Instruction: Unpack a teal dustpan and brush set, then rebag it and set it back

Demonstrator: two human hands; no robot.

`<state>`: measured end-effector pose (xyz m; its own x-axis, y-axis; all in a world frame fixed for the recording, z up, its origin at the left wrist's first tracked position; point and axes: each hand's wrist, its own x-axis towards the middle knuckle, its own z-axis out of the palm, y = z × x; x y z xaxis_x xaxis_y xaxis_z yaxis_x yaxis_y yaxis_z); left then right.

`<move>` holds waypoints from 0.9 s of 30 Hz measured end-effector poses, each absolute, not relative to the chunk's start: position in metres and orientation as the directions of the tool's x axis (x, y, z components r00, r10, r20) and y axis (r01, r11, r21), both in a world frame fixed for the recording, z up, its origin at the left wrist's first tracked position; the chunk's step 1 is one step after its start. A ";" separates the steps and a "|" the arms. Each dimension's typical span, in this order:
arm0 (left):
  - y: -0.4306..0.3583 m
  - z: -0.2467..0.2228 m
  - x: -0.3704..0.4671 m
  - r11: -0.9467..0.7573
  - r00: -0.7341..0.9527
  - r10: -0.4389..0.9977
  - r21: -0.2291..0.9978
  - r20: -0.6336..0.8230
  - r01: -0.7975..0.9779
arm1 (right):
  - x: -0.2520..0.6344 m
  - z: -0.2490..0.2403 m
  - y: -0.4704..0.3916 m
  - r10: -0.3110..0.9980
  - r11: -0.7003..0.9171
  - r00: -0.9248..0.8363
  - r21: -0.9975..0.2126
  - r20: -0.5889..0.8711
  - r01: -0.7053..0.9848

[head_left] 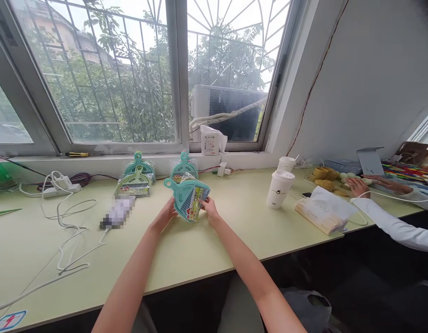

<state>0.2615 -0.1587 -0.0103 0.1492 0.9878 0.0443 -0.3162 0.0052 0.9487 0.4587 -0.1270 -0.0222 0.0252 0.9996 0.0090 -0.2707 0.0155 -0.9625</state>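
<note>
Teal dustpan set point(182, 200) sits well to the left of the front cup point(280, 188), tilted, its looped handle toward the upper left and its printed label point(194, 203) facing up. Left hand point(164, 215): fingers closed on the set's left edge. Right hand point(210, 208): narrow grip on its right edge, beside the label. Whether the set's lower tip touches the table point(235, 236) cannot be told.

Noted farther left of the front cup: three similar sets, one green point(135, 181) and two teal point(140, 162) point(185, 166), all nearer the window, and a blurred object point(118, 212). Directly behind the front cup: a second lidded cup point(286, 163). To its right: a tissue pack point(321, 213) and, beyond, another person's hands point(358, 187) among rounded yellowish items point(323, 178)
</note>
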 end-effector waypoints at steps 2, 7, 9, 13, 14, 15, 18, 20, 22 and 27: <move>-0.150 -0.015 0.258 0.022 0.027 1.000 0.944 -0.014 -0.328 | 0.458 -0.020 -0.128 1.000 0.025 0.010 -0.956 0.023 -0.294; -0.137 -0.020 0.242 -0.031 -0.214 0.975 0.907 -0.066 -0.419 | 0.460 -0.012 -0.130 1.000 0.010 -0.021 -0.960 0.016 -0.281; -0.138 -0.017 0.228 -0.119 -0.316 0.948 0.867 -0.046 -0.484 | 0.468 -0.010 -0.127 1.000 0.015 0.005 -0.956 0.015 -0.294; -0.144 -0.012 0.189 -0.346 -0.582 0.808 0.729 -0.088 -0.590 | 0.493 -0.010 -0.117 0.990 -0.013 0.127 -0.934 -0.063 -0.356; -0.146 -0.011 0.182 -0.359 -0.590 0.800 0.703 -0.107 -0.614 | 0.498 -0.011 -0.115 0.982 -0.026 0.161 -0.924 -0.094 -0.382; -0.148 -0.011 0.176 -0.337 -0.571 0.810 0.690 -0.135 -0.641 | 0.503 -0.012 -0.114 0.974 -0.034 0.189 -0.912 -0.122 -0.409; -0.153 -0.010 0.174 -0.129 -0.370 0.901 0.674 -0.226 -0.727 | 0.510 -0.017 -0.111 0.960 -0.038 0.227 -0.880 -0.164 -0.473; -0.155 -0.011 0.178 -0.005 -0.214 0.946 0.646 -0.245 -0.764 | 0.509 -0.019 -0.111 0.961 -0.041 0.218 -0.872 -0.168 -0.488; -0.156 -0.011 0.183 0.023 -0.143 0.967 0.634 -0.209 -0.773 | 0.507 -0.020 -0.111 0.966 -0.051 0.197 -0.874 -0.166 -0.483; -0.155 -0.011 0.205 0.077 -0.089 0.983 0.808 -0.158 -0.584 | 0.499 -0.020 -0.113 0.977 -0.070 0.158 -0.909 -0.146 -0.410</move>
